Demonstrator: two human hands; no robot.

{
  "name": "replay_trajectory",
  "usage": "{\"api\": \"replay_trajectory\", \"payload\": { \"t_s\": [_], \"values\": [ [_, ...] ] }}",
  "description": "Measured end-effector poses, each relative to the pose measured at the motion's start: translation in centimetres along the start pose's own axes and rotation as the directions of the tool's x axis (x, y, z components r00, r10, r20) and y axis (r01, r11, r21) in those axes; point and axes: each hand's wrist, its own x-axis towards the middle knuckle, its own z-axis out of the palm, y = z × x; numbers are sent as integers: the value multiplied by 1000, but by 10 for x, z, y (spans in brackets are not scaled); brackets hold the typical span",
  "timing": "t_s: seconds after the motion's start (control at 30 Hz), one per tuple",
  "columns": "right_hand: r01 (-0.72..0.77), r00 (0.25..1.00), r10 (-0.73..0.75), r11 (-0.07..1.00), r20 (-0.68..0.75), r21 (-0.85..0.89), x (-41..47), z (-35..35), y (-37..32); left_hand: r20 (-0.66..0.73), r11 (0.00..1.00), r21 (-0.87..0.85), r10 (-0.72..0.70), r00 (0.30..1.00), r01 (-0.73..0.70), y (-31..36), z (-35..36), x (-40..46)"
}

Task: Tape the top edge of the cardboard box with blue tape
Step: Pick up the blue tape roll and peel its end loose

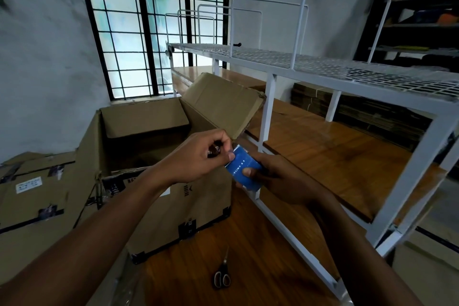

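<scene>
At the centre of the frame the right hand (270,179) grips the roll of blue tape (244,169), thumb curled over its face. The left hand (198,154) pinches at the roll's upper edge, fingers (231,156) closed, apparently on the tape's free end, though the end itself is too small to make out. The cardboard box (159,181) sits just left of both hands on the wooden counter (248,243), its flaps open. The roll looks light and rigid, best held around its rim; the tape itself is likely thin, sticky and prone to folding, so it wants pulling taut. The box walls look stiff but dentable. Scissors (222,276) lie at lower centre.
</scene>
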Motion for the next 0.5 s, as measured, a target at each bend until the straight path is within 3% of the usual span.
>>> {"api": "replay_trajectory", "payload": {
  "t_s": [0.37,0.5],
  "values": [
    [10,1000,-9,999,-7,44,1,-1,8,-88,994,-94,-55,995,47,-1,5,5],
    [-1,1000,2,999,-23,40,6,-1,14,-119,996,-57,-73,990,66,-3,9,9]
  ]
}}
